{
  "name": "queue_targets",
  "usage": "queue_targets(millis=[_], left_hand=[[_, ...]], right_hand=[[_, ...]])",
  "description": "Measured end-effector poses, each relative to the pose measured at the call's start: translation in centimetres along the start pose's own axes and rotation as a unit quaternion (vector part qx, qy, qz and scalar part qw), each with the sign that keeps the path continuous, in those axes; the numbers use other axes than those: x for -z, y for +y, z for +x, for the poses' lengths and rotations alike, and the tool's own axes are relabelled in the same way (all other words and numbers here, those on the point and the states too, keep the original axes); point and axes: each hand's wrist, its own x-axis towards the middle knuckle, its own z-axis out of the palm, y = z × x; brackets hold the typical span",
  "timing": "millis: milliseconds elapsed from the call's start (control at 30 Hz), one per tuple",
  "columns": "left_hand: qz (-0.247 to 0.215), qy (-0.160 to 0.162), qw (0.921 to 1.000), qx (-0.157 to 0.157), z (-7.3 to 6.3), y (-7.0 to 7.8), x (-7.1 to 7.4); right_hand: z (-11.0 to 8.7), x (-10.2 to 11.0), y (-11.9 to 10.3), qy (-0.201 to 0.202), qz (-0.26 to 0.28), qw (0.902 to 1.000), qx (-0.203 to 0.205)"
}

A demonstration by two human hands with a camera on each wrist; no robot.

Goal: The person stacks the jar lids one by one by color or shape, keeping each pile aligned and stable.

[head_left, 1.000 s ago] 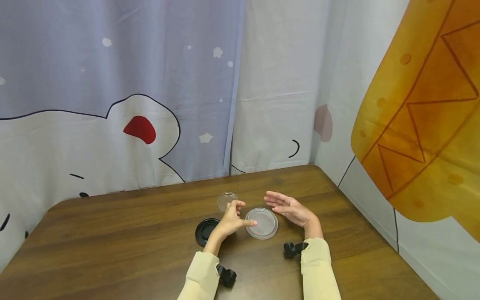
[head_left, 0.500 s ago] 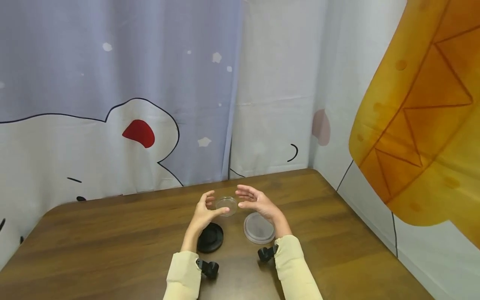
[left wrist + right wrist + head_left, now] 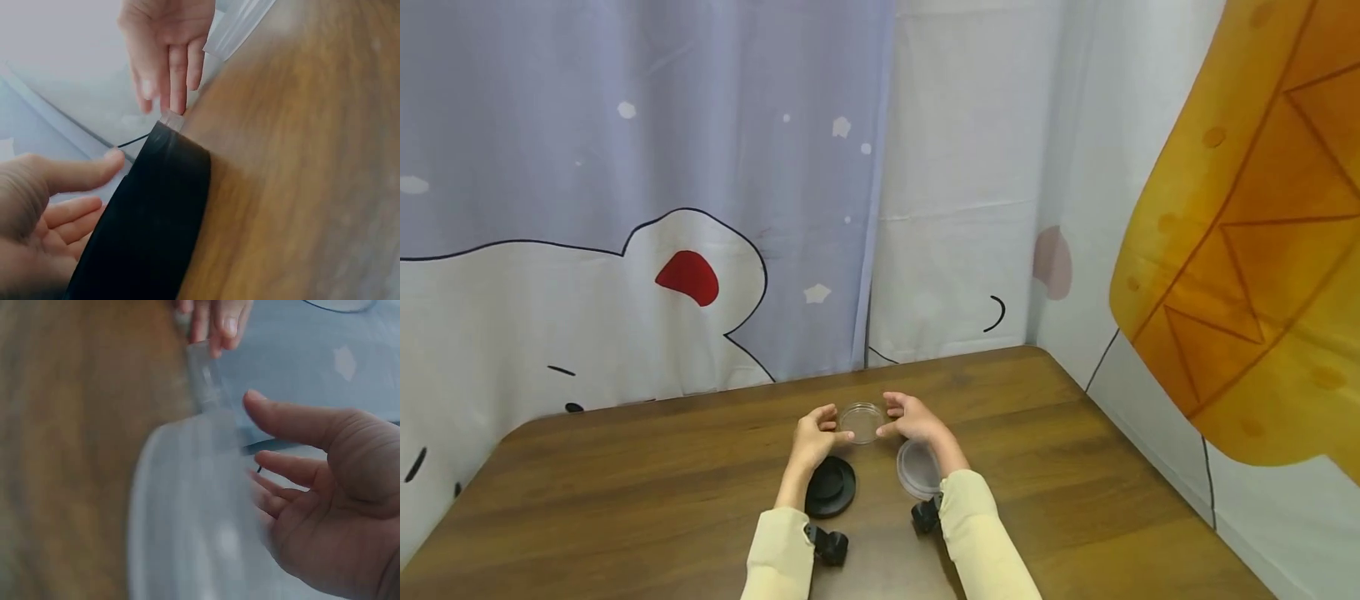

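Observation:
A small clear round dish (image 3: 861, 423) sits on the table between the two hands. My left hand (image 3: 814, 440) is at its left side, thumb reaching toward the near rim, fingers loosely bent. On the other side my right hand (image 3: 916, 419) faces it in the same way, thumb and fingers apart. Whether either hand touches the dish cannot be told. A black round lid-like piece (image 3: 830, 487) with a raised centre lies just below the left hand. Partly under the right forearm is a frosted, translucent round container (image 3: 917, 469), large and blurred in the right wrist view.
The brown wooden table (image 3: 662, 492) carries these round pieces near its middle. Printed curtains (image 3: 805, 208) hang along its back and right edges. Black wrist cameras (image 3: 829, 546) are strapped on both sleeves.
Both hands have moved left from around the frosted container to the small clear dish, and have come lower and closer to it. The round pieces have stayed on the table.

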Motion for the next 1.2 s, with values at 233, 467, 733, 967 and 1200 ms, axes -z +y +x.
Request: queue_targets(millis=[233,467,733,967,1200], left_hand=[[0.04,0.04,0.9983,-0.018,0.1,0.2,-0.8],[0.015,0.042,0.9987,-0.023,0.2,0.0,-1.3],[-0.047,0.016,0.9981,-0.035,0.3,0.5,-1.1],[-0.094,0.007,0.995,-0.034,0.1,2.4,-0.9],[-0.126,-0.006,0.9909,-0.048,-0.5,4.7,-1.1]], right_hand=[[-0.1,-0.6,-0.3,0.003,-0.018,0.9997,-0.019],[-0.3,-0.4,0.0,0.011,-0.01,0.9999,-0.007],[-0.7,0.5,-0.3,0.018,0.038,0.9991,0.011],[-1.3,1.9,-1.4,0.012,0.097,0.9939,0.051],[-2.7,3.6,-2.6,-0.014,0.129,0.9878,0.086]])
